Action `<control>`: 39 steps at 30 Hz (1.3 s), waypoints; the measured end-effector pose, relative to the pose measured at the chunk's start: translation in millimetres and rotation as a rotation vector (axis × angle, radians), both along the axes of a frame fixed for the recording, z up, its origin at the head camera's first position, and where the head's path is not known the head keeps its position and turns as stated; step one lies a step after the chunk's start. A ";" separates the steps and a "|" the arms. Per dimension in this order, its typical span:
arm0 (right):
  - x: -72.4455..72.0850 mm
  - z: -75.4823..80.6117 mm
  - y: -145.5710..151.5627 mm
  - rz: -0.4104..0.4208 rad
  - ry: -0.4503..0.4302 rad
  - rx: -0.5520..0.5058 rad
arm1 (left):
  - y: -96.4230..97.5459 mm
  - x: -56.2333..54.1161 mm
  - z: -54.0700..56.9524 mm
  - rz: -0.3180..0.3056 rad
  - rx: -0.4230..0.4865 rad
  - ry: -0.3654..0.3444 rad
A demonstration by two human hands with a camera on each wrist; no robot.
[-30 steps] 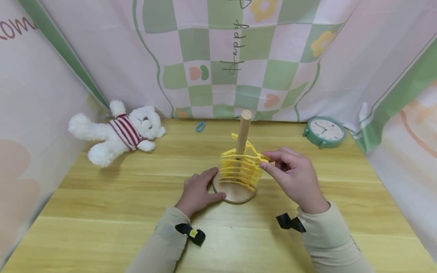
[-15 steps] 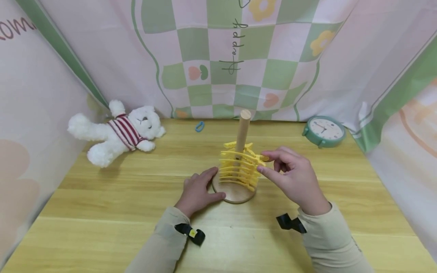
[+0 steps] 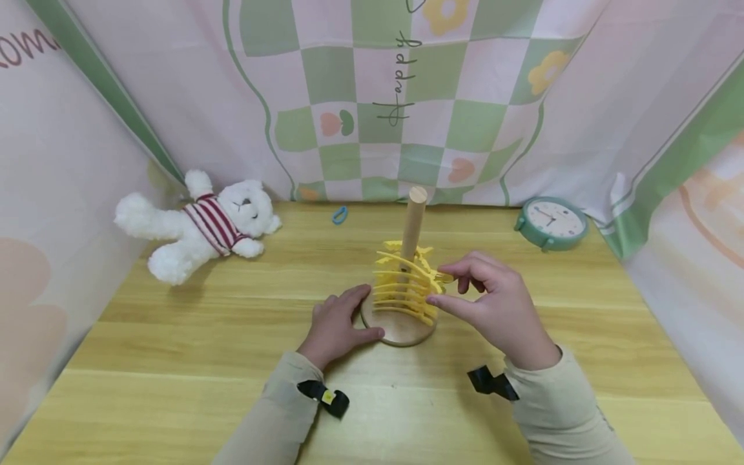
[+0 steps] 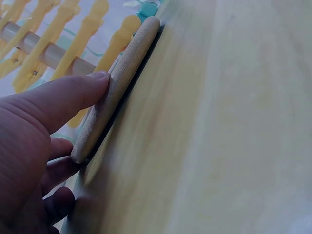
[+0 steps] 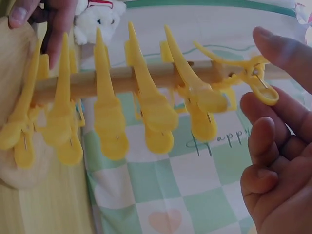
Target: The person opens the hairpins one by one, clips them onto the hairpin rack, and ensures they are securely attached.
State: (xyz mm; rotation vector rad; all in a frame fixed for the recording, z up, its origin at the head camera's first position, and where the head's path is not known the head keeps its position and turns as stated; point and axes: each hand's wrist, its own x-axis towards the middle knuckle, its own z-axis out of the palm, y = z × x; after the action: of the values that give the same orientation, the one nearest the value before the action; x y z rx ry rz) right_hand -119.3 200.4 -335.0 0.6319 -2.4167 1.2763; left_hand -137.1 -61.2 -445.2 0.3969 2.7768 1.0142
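Observation:
A wooden stand has an upright post [image 3: 414, 223] on a round base [image 3: 401, 336]. Several yellow plastic clothespins [image 5: 111, 107] sit along the post in a stack, their long arms across it. My left hand [image 3: 339, 328] holds the base's left edge, with the thumb on top, as the left wrist view shows. My right hand [image 3: 502, 300] pinches the handles of the uppermost clothespin [image 5: 256, 70] between thumb and index finger. That clothespin lies at the post, tilted differently from the ones below it. The other right fingers curl loosely.
A white teddy bear [image 3: 209, 223] in a striped sweater lies at the back left of the wooden table [image 3: 383, 413]. Behind the stand is a small blue ring-shaped thing [image 3: 340, 215]. A green alarm clock [image 3: 552, 224] sits at the back right, before a checkered curtain [image 3: 378, 77].
My right hand has moved slightly left and down with the uppermost clothespin, which has turned and come closer to the post. The left hand has stayed on the base.

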 end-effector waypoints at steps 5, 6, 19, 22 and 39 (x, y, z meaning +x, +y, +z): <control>2.7 -1.9 -8.2 0.000 0.013 -0.032 | 0.0 0.1 0.0 0.001 -0.002 0.004; 3.2 -2.1 -9.8 -0.002 0.017 -0.035 | 0.0 0.0 0.0 0.000 -0.005 0.004; -2.8 -1.4 4.5 -0.043 0.052 0.070 | 0.2 -0.2 -0.2 -0.004 -0.005 0.003; -5.1 -2.4 7.2 -0.056 0.030 0.089 | -0.2 0.0 0.0 -0.004 -0.005 0.002; -8.2 -3.9 10.0 -0.089 0.005 0.100 | 0.2 0.3 2.0 0.003 -0.005 -0.007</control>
State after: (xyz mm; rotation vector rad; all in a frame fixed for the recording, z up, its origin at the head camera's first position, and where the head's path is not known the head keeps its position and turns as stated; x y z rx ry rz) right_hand -127.5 210.4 -338.8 0.5471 -2.4872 1.1236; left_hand -136.8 -61.0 -443.2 0.3880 2.7739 1.0067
